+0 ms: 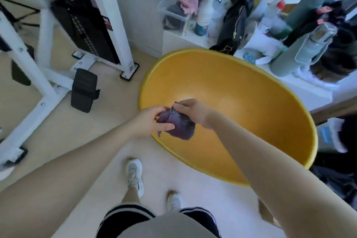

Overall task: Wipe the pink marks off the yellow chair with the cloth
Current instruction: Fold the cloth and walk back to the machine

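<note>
The yellow chair (pixel 241 87) is a wide, round plastic shell seen from above, filling the middle right of the view. No pink marks show on its visible inner surface. A bunched dark purple cloth (pixel 179 124) hangs over the chair's near left rim. My left hand (pixel 150 121) grips the cloth's left side with thumb and fingers. My right hand (pixel 193 111) pinches the cloth's upper edge from the right. Both hands are close together above the rim.
A white metal gym frame (pixel 44 75) with black weight plates stands at the left. A low white shelf (pixel 222 33) behind the chair holds spray bottles, a black bag, a clear box and grey rolls. My white shoes (pixel 135 176) stand on the pale floor.
</note>
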`<state>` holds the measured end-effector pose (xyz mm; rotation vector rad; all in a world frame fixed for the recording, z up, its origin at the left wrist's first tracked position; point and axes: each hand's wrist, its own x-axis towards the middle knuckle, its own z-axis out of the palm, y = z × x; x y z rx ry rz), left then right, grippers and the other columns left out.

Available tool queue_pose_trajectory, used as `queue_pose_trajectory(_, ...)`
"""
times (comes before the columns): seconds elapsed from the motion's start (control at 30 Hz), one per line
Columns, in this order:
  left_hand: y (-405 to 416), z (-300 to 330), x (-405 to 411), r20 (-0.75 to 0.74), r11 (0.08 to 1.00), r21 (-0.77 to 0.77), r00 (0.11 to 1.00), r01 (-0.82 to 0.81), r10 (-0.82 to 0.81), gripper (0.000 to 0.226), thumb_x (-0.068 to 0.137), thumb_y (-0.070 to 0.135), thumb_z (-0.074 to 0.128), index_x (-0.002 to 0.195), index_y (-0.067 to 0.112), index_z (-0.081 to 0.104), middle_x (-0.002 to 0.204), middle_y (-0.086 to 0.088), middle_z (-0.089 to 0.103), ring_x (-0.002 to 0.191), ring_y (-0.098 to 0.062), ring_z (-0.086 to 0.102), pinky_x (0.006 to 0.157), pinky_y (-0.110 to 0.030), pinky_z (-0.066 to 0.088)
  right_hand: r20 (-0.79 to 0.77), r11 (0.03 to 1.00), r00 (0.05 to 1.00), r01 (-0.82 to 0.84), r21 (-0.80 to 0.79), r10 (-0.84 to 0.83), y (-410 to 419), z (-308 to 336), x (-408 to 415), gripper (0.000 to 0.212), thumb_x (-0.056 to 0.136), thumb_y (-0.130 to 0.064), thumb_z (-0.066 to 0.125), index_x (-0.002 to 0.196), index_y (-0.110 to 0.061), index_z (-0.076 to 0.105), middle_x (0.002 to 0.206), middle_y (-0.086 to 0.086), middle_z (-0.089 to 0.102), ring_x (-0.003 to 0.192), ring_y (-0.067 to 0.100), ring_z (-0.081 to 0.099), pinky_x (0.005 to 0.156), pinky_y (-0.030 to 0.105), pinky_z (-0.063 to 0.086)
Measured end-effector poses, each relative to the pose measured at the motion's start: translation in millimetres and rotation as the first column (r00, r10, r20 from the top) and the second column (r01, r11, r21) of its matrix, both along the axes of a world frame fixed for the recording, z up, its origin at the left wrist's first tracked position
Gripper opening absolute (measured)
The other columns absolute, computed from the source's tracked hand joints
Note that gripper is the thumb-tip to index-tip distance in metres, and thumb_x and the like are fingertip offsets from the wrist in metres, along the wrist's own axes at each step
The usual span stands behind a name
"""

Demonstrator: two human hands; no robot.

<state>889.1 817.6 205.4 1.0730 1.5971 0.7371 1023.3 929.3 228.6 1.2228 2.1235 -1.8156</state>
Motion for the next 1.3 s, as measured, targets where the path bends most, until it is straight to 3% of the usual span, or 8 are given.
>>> queue_pose_trajectory(0.13, -67.9, 4.5, 6.7, 0.008, 0.946, -0.103, 0.951, -0.307, 0.309, 0.044, 0.067, 0.041, 0.07, 0.087, 0.003, 0.056, 0.073, -0.005, 0.056, 0.064, -0.017, 0.051, 0.063, -0.028, 0.043, 0.101, 0.975, 0.976, -0.202, 0.09, 0.193, -41.2, -2.8, -18.4, 0.034, 0.1, -0.027, 0.039, 0.069, -0.017, 0.05, 0.065, 0.0, 0.046, 0.057, 0.014, 0.039, 0.051, 0.024, 0.032)
queue_pose_trajectory(0.23, -128.7, 13.3, 1.9, -0.061, 0.84, -0.139, 0.851, -0.524, 0.521, 0.021, 0.084, 0.023, 0.068, 0.078, 0.013, 0.051, 0.065, -0.003, 0.054, 0.057, -0.016, 0.048, 0.047, -0.017, 0.04, 0.123, 0.939, 0.935, -0.341, 0.038, 0.334, -83.4, 1.8, -45.1, 0.031, 0.101, -0.03, 0.034, 0.084, -0.016, 0.055, 0.07, -0.001, 0.051, 0.058, 0.012, 0.045, 0.042, 0.013, 0.037)
queue_pose_trajectory(0.4, -248.6, 35.2, -18.1, -0.073, 0.579, -0.082, 0.584, -0.811, 0.808, 0.022, 0.088, 0.022, 0.063, 0.108, 0.013, 0.061, 0.096, -0.008, 0.065, 0.089, -0.023, 0.06, 0.075, -0.032, 0.05, -0.004, 0.852, 0.857, -0.513, -0.103, 0.516, -182.4, 19.0, -110.8, 0.044, 0.085, -0.05, 0.056, 0.106, -0.011, 0.059, 0.101, 0.015, 0.064, 0.093, 0.032, 0.063, 0.08, 0.044, 0.052)
queue_pose_trajectory(0.47, -301.2, 42.0, -25.4, -0.008, 0.484, -0.11, 0.488, -0.868, 0.873, 0.016, 0.087, 0.025, 0.065, 0.1, 0.015, 0.065, 0.094, -0.009, 0.068, 0.087, -0.023, 0.061, 0.078, -0.035, 0.05, -0.064, 0.754, 0.766, -0.642, -0.141, 0.64, -225.3, 25.7, -133.5, 0.025, 0.087, -0.031, 0.063, 0.1, -0.011, 0.057, 0.097, 0.016, 0.06, 0.089, 0.03, 0.058, 0.077, 0.041, 0.047)
queue_pose_trajectory(0.73, -519.3, 44.0, -46.3, 0.217, 0.4, -0.192, 0.359, -0.896, 0.908, 0.031, 0.073, 0.018, 0.068, 0.104, 0.016, 0.065, 0.099, -0.003, 0.07, 0.088, -0.012, 0.063, 0.082, -0.023, 0.046, -0.09, 0.513, 0.52, -0.853, -0.096, 0.849, -421.5, 31.6, -223.4, 0.01, 0.083, -0.001, 0.063, 0.089, -0.008, 0.064, 0.074, 0.002, 0.065, 0.064, 0.01, 0.063, 0.056, 0.016, 0.05)
queue_pose_trajectory(1.07, -739.3, 44.2, -138.2, 0.216, -0.108, -0.384, -0.203, -0.917, 0.955, 0.013, 0.098, 0.019, 0.045, 0.093, 0.012, 0.054, 0.087, -0.009, 0.061, 0.074, -0.021, 0.059, 0.064, -0.03, 0.05, -0.229, 0.604, 0.56, -0.761, 0.237, 0.796, -682.3, 22.6, -310.3, 0.021, 0.079, 0.0, 0.065, 0.095, -0.009, 0.055, 0.081, -0.004, 0.055, 0.07, 0.009, 0.05, 0.063, 0.017, 0.041)
queue_pose_trajectory(1.2, -783.0, 36.8, -185.2, 0.398, -0.193, -0.466, -0.4, -0.863, 0.826, 0.024, 0.1, 0.022, 0.039, 0.099, 0.003, 0.054, 0.099, -0.015, 0.058, 0.081, -0.027, 0.059, 0.057, -0.037, 0.058, -0.207, 0.46, 0.413, -0.749, 0.477, 0.887, -738.5, 18.5, -349.0, 0.012, 0.082, -0.008, 0.061, 0.09, -0.011, 0.053, 0.081, -0.003, 0.053, 0.07, 0.012, 0.048, 0.059, 0.015, 0.034)
queue_pose_trajectory(1.3, -809.9, 34.5, -235.8, 0.527, -0.203, -0.493, -0.477, -0.846, 0.703, 0.044, 0.097, 0.043, 0.041, 0.097, 0.0, 0.054, 0.096, -0.015, 0.059, 0.084, -0.027, 0.06, 0.057, -0.036, 0.059, -0.203, 0.305, 0.24, -0.864, 0.4, 0.949, -773.9, 26.0, -389.3, 0.013, 0.084, -0.004, 0.058, 0.097, -0.005, 0.055, 0.075, 0.004, 0.058, 0.056, 0.009, 0.053, 0.055, 0.017, 0.042)
